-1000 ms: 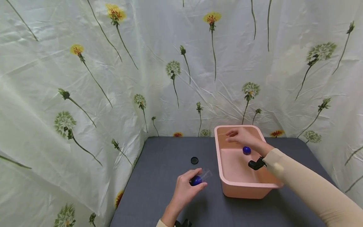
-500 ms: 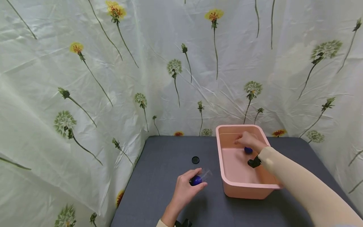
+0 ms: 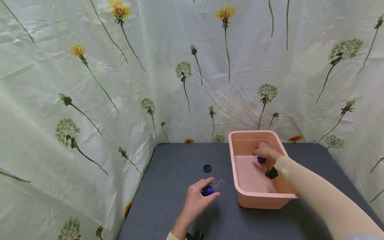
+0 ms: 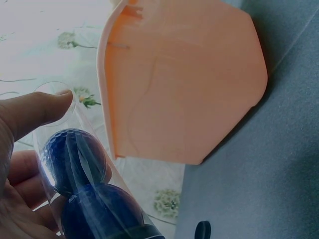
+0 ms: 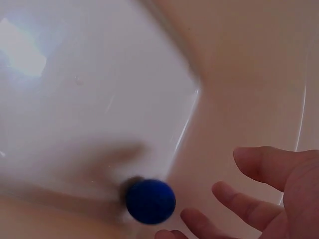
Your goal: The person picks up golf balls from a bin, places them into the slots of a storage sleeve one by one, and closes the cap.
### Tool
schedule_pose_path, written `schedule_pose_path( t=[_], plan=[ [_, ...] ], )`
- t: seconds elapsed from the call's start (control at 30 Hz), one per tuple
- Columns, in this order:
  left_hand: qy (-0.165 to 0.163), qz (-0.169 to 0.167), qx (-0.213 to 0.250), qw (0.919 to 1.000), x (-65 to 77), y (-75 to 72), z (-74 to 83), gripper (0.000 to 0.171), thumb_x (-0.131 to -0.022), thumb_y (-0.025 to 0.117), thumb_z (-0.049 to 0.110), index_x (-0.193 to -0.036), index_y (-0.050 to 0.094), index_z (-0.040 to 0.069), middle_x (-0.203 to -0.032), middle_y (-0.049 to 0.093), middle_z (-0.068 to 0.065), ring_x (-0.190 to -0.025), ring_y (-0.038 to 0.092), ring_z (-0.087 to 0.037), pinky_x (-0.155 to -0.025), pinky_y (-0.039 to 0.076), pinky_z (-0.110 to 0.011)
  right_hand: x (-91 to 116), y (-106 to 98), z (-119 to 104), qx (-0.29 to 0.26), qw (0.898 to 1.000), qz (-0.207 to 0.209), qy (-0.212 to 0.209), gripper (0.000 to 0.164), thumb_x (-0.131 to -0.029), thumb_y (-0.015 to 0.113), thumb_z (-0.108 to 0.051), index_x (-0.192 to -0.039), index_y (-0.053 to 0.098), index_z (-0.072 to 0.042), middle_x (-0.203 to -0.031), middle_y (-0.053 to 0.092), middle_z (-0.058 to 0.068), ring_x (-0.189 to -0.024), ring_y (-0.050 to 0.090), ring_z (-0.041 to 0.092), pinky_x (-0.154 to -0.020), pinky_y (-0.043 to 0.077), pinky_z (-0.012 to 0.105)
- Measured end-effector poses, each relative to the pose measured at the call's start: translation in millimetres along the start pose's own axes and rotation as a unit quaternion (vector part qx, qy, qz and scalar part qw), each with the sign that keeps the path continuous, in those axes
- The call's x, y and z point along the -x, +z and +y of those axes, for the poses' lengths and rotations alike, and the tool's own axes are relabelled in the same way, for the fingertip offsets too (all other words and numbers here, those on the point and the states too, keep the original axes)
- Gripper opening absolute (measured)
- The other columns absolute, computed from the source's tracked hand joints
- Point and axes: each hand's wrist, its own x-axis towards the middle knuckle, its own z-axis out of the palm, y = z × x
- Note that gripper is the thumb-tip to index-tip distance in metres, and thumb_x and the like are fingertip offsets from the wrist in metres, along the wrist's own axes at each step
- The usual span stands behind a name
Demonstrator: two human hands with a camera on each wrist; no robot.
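My left hand (image 3: 196, 196) grips a clear plastic tube (image 3: 220, 184) over the table. In the left wrist view, two blue golf balls (image 4: 75, 159) with dimpled surfaces sit one behind the other inside that tube. The thumb lies across the tube's far end. My right hand (image 3: 265, 152) is down inside a pink bin (image 3: 234, 166), above another blue ball (image 3: 261, 160). From the right wrist, the ball (image 5: 150, 201) lies near a corner of the bin's floor, just off the spread, slightly bent fingertips. Nothing is in that hand.
A small round black cap (image 3: 207, 168) lies on the dark grey table (image 3: 177, 163), left of the bin and beyond my left hand. A pale curtain (image 3: 126, 83) printed with dandelions hangs behind and to the left of the table.
My right hand has moved lower and a little to the right inside the bin, over the loose ball. My left hand keeps its hold on the tube in about the same place.
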Motion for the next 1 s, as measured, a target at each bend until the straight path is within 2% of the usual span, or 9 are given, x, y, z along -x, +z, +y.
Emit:
schedule_pose_path(
  t=[0.1, 0.27, 0.4, 0.5, 0.63, 0.73, 1.0],
  plan=[
    [0.000, 0.001, 0.003, 1.0000, 0.3, 0.6, 0.5, 0.050, -0.081, 0.087, 0.031, -0.126, 0.071, 0.017, -0.113, 0.072, -0.002, -0.096, 0.066, -0.009, -0.082, 0.055, -0.026, -1.6, 3.7, 2.4, -0.009, 1.000, 0.000, 0.005, 0.020, -0.086, 0.067, -0.009, -0.067, 0.062, -0.002, -0.056, 0.037, -0.002, -0.051, 0.038, 0.015, -0.051, 0.034, 0.029],
    [-0.008, -0.005, 0.001, 1.0000, 0.9, 2.0, 1.5, 0.050, -0.081, 0.087, 0.027, -0.127, 0.071, 0.018, -0.113, 0.071, 0.003, -0.098, 0.066, -0.008, -0.083, 0.055, -0.025, -1.5, 15.2, 10.2, 0.013, 0.998, -0.059, 0.000, 0.018, -0.081, 0.072, -0.004, -0.069, 0.060, -0.001, -0.058, 0.046, -0.001, -0.055, 0.045, 0.014, -0.053, 0.036, 0.026],
    [-0.011, -0.005, 0.000, 0.9999, 1.1, 2.0, 2.1, 0.049, -0.080, 0.087, 0.028, -0.126, 0.071, 0.019, -0.112, 0.070, 0.006, -0.097, 0.066, -0.008, -0.083, 0.055, -0.026, 2.3, 21.8, 11.6, 0.020, 0.995, -0.099, 0.019, 0.008, -0.078, 0.073, 0.005, -0.079, 0.065, 0.003, -0.065, 0.059, 0.005, -0.059, 0.056, 0.020, -0.051, 0.043, 0.028],
    [-0.011, -0.002, -0.001, 0.9999, 1.0, 1.4, 3.0, 0.050, -0.080, 0.087, 0.030, -0.126, 0.071, 0.019, -0.112, 0.070, 0.006, -0.097, 0.066, -0.008, -0.082, 0.055, -0.026, 5.2, 25.8, 8.7, 0.024, 0.991, -0.128, 0.041, 0.016, -0.077, 0.074, 0.009, -0.092, 0.068, 0.005, -0.075, 0.066, 0.009, -0.066, 0.062, 0.025, -0.057, 0.052, 0.034],
    [-0.012, -0.001, -0.001, 0.9999, 1.4, 1.1, 3.2, 0.050, -0.080, 0.088, 0.026, -0.126, 0.071, 0.018, -0.111, 0.070, 0.005, -0.097, 0.066, -0.009, -0.082, 0.055, -0.026, 6.9, 31.1, 4.4, 0.051, 0.986, -0.156, 0.024, 0.021, -0.077, 0.078, 0.009, -0.095, 0.068, 0.004, -0.078, 0.064, 0.008, -0.071, 0.064, 0.022, -0.067, 0.058, 0.039],
    [-0.012, -0.002, 0.001, 0.9999, 2.2, 1.7, 2.5, 0.049, -0.080, 0.088, 0.024, -0.126, 0.071, 0.018, -0.111, 0.070, 0.006, -0.096, 0.066, -0.008, -0.081, 0.055, -0.025, 6.8, 32.7, 0.5, 0.057, 0.985, -0.160, 0.012, 0.023, -0.077, 0.081, 0.007, -0.096, 0.068, 0.003, -0.079, 0.062, 0.007, -0.072, 0.063, 0.022, -0.070, 0.059, 0.041],
    [-0.010, 0.002, -0.001, 0.9999, 4.3, 0.7, -0.8, 0.050, -0.079, 0.088, 0.023, -0.126, 0.071, 0.018, -0.111, 0.070, 0.005, -0.094, 0.065, -0.008, -0.080, 0.055, -0.026, 1.5, 24.3, -9.0, 0.048, 0.988, -0.143, -0.039, 0.033, -0.074, 0.081, 0.007, -0.104, 0.068, 0.005, -0.087, 0.061, 0.010, -0.071, 0.059, 0.022, -0.065, 0.058, 0.039]
  ],
)
